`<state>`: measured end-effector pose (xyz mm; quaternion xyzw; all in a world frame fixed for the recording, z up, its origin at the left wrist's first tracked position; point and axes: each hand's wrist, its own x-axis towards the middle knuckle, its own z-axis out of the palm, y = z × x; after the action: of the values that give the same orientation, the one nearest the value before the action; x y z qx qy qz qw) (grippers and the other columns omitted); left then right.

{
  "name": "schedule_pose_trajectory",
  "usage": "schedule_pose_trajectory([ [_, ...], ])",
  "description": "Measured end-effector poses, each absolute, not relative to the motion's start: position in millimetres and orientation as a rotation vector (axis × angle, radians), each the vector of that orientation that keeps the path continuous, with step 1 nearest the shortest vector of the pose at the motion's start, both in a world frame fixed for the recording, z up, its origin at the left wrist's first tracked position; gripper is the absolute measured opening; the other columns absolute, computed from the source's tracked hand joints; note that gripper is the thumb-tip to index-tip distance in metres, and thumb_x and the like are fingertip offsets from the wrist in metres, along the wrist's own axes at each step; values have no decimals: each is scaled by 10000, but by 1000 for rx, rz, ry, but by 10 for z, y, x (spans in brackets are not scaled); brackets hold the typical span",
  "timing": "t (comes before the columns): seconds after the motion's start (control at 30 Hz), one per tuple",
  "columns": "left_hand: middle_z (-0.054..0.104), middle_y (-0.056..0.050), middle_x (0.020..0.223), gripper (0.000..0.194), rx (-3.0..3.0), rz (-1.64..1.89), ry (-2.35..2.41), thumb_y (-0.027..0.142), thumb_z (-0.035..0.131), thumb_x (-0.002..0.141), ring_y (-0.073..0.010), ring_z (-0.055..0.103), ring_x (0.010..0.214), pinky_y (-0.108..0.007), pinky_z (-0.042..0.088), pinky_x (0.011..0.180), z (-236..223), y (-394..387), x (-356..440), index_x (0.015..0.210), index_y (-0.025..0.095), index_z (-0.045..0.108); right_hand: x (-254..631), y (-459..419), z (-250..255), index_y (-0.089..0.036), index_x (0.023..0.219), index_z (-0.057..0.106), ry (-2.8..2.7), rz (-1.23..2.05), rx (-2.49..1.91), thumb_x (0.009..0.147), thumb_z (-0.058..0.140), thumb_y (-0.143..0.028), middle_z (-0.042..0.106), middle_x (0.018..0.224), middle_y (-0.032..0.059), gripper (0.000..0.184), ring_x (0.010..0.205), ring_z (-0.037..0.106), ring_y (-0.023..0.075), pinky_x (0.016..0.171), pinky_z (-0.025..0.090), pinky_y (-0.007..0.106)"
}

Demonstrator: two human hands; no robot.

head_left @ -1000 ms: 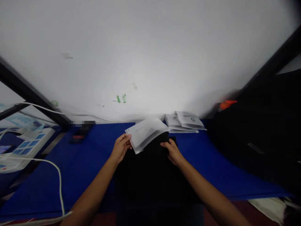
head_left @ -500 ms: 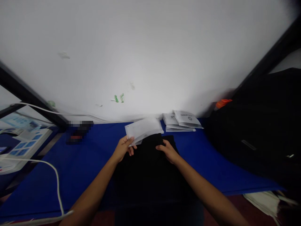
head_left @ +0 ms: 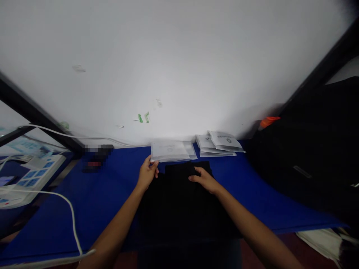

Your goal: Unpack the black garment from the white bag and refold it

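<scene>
A folded black garment lies on the blue table cover in front of me. My right hand rests on its far edge with curled fingers pressing the cloth. My left hand pinches the near left corner of a clear plastic bag, which lies flat on the cover just beyond the garment.
A small stack of printed white bags sits at the back, right of the clear one. A large black mass fills the right side, with an orange object behind it. White cable and a power strip lie at left. A white wall stands behind.
The clear bag was held lifted and tilted over the garment; my left hand has carried it back and laid it flat beyond the garment. My right hand stayed on the cloth.
</scene>
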<state>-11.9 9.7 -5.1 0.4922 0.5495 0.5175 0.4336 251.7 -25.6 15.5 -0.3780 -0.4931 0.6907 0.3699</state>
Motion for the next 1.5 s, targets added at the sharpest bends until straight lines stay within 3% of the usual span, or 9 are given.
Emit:
schedule_pose_trajectory([
  [0.17, 704, -131, 1046, 897, 1445, 1102, 1419, 418, 710, 797, -186, 686, 728, -283, 543, 642, -141, 77, -129, 1519, 145, 253, 2514, -243, 185, -190, 908, 658, -1044, 1721, -953, 704, 785, -369, 682, 810, -8, 300, 725, 634, 150, 729, 488, 277],
  [0.27, 398, -185, 1509, 897, 1597, 1075, 1296, 436, 660, 849, -288, 558, 1242, -379, 499, 950, -170, 68, -130, 1551, 225, 143, 2496, -236, 223, -186, 831, 646, -894, 1707, -959, 699, 801, -386, 667, 757, -21, 286, 670, 615, 123, 673, 477, 239],
  [0.37, 168, -143, 1614, 774, 1776, 1074, 1227, 398, 511, 944, -272, 356, 1417, -453, 339, 1124, -212, 83, -126, 1554, 259, 55, 2480, -238, 245, -186, 856, 662, -845, 1741, -949, 701, 812, -388, 678, 766, -18, 295, 686, 623, 121, 679, 480, 232],
  [0.5, 432, -171, 1465, 577, 1820, 1198, 1422, 330, 477, 944, -259, 528, 1279, -438, 472, 1006, -226, 90, -107, 1475, 213, 283, 2455, -250, 234, -193, 885, 682, -913, 1783, -958, 726, 800, -380, 694, 804, -16, 272, 731, 641, 128, 709, 485, 240],
  [0.6, 608, -131, 1163, 328, 1865, 1236, 1579, 328, 548, 893, -223, 658, 963, -373, 551, 805, -147, 56, -91, 1180, 170, 550, 2440, -247, 214, -194, 886, 687, -971, 1774, -1000, 727, 796, -385, 701, 821, -13, 271, 744, 652, 139, 730, 490, 257],
  [0.77, 642, -41, 816, 198, 2124, 932, 1537, 343, 522, 911, -201, 621, 788, -358, 519, 765, -13, -2, -86, 825, 194, 621, 2440, -223, 180, -203, 938, 691, -1061, 1750, -1054, 738, 774, -415, 720, 878, 12, 303, 821, 675, 185, 803, 503, 315],
  [0.97, 600, -109, 1247, 327, 2194, 930, 1387, 325, 511, 923, -247, 575, 1131, -432, 456, 992, -38, 1, -86, 1218, 197, 572, 2444, -222, 190, -205, 939, 680, -1152, 1704, -1073, 737, 762, -443, 715, 932, 29, 323, 876, 675, 217, 846, 505, 361],
  [1.13, 614, -76, 1012, 201, 2082, 1049, 1589, 346, 527, 905, -227, 616, 959, -411, 515, 886, -69, 19, -99, 996, 194, 622, 2436, -237, 230, -206, 918, 676, -1182, 1679, -1083, 726, 767, -444, 704, 910, 25, 319, 852, 667, 207, 817, 503, 345],
  [1.5, 616, -112, 1277, 431, 2034, 901, 1511, 406, 532, 906, -264, 575, 1200, -458, 444, 1037, -108, 3, -93, 1281, 194, 533, 2429, -233, 222, -194, 886, 661, -1250, 1620, -1143, 704, 765, -500, 689, 853, 22, 371, 824, 644, 210, 772, 501, 340],
])
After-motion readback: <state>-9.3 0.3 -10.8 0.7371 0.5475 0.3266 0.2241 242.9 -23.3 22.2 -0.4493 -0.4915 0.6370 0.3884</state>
